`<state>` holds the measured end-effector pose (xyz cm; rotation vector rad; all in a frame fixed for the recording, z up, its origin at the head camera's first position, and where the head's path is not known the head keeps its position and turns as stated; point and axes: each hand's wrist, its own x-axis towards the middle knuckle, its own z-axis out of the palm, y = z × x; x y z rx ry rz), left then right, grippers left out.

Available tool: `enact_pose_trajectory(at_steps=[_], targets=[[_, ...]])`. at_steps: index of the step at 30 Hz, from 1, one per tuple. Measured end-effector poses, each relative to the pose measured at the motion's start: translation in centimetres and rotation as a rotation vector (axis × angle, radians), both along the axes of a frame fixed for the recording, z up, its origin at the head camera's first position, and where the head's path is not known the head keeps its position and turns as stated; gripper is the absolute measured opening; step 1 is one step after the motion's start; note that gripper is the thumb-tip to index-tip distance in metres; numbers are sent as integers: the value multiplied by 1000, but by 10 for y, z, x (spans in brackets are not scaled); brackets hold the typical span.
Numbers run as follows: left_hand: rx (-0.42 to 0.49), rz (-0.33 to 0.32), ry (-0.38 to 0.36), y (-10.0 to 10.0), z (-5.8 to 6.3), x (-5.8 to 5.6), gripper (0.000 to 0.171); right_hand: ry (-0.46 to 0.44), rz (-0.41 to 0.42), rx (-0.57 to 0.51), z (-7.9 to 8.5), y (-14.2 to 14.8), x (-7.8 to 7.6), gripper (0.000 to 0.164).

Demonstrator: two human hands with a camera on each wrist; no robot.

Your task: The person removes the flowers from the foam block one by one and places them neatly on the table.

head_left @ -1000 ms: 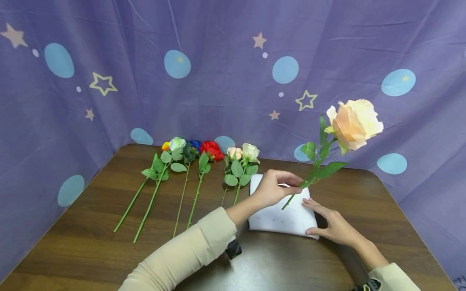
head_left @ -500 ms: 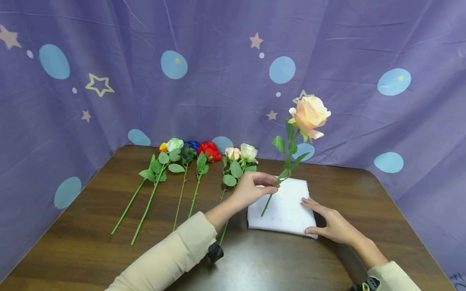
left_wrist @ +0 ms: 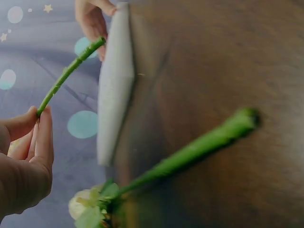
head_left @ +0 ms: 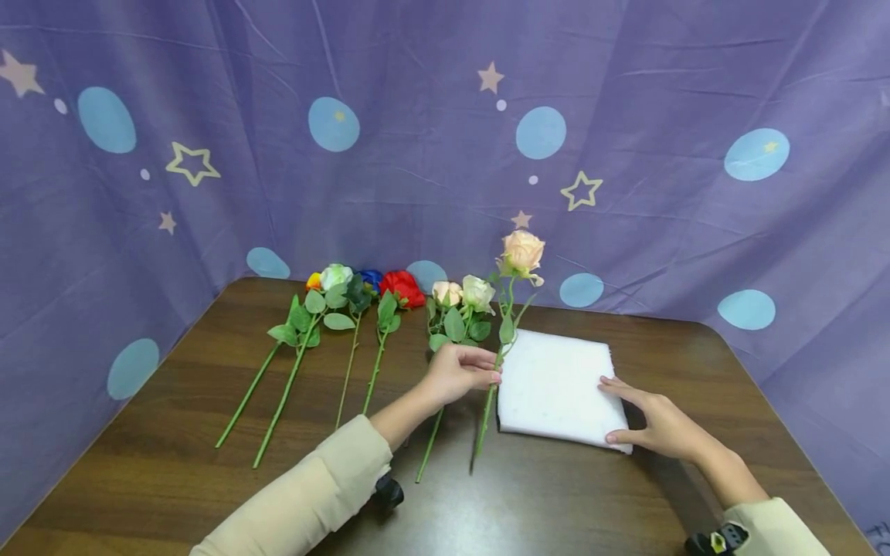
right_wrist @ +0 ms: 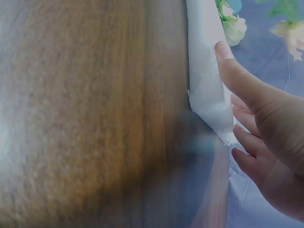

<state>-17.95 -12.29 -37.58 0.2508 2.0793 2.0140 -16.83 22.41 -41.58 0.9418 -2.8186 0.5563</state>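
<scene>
My left hand (head_left: 455,377) pinches the green stem of a peach artificial rose (head_left: 523,252) between thumb and fingertips. The bloom points up and the stem end hangs at the left side of a white foam block (head_left: 556,386). In the left wrist view the cut stem (left_wrist: 71,71) sticks out past the thumb and fingers. My right hand (head_left: 660,421) touches the block's right edge, thumb near the front corner and fingers farther back, fairly straight. The right wrist view shows the thumb (right_wrist: 237,71) lying over the foam's edge.
Left of the block, a cream rose (head_left: 477,293) and a pale pink rose (head_left: 447,293) lie on the brown table (head_left: 556,494). Farther left are a red rose (head_left: 403,288), a blue flower (head_left: 371,279), a whitish rose (head_left: 337,276) and an orange-yellow flower (head_left: 314,281). A purple curtain (head_left: 431,170) hangs behind.
The peach rose in my left hand has come left and down, from over the foam block to its left side. In the last half second the block and my right hand have shifted slightly right.
</scene>
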Motion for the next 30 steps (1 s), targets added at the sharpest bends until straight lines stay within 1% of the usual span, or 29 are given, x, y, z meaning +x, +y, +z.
enact_pose_trajectory(at_steps=[4, 8, 11, 15, 17, 19, 21, 23, 25, 27, 28, 30], targets=[[-23, 2, -67, -3, -12, 3, 29, 24, 10, -1, 2, 3, 1, 76], [-108, 23, -123, -4, -20, 5, 27, 32, 31, 10, 5, 3, 1, 75], [-186, 40, -152, -5, -23, 5, 28, 19, 35, 17, 8, 3, -1, 74], [-281, 37, -165, -6, -22, 6, 34, 10, 39, 16, 10, 3, -4, 72], [-340, 29, -143, -8, -21, 7, 37, 18, 43, 15, 10, 3, -5, 71], [-387, 18, -107, -10, -19, 8, 38, 22, 42, 16, 8, 4, -5, 70], [-416, 14, -68, -15, -17, 10, 38, 27, 37, 19, 7, 4, -4, 70], [-418, 24, -36, -23, -14, 13, 38, 26, 31, 15, 4, 4, -3, 70], [-403, 53, -3, -33, -11, 15, 36, 31, 24, 4, 2, 4, -3, 70], [-403, 102, 46, -47, -7, 16, 35, 41, 21, -23, 1, 5, -3, 70], [-415, 122, 79, -56, -5, 17, 35, 46, 14, -36, 0, 5, -2, 70], [-469, 162, 157, -75, 0, 18, 36, 45, -8, -57, 0, 5, -1, 68]])
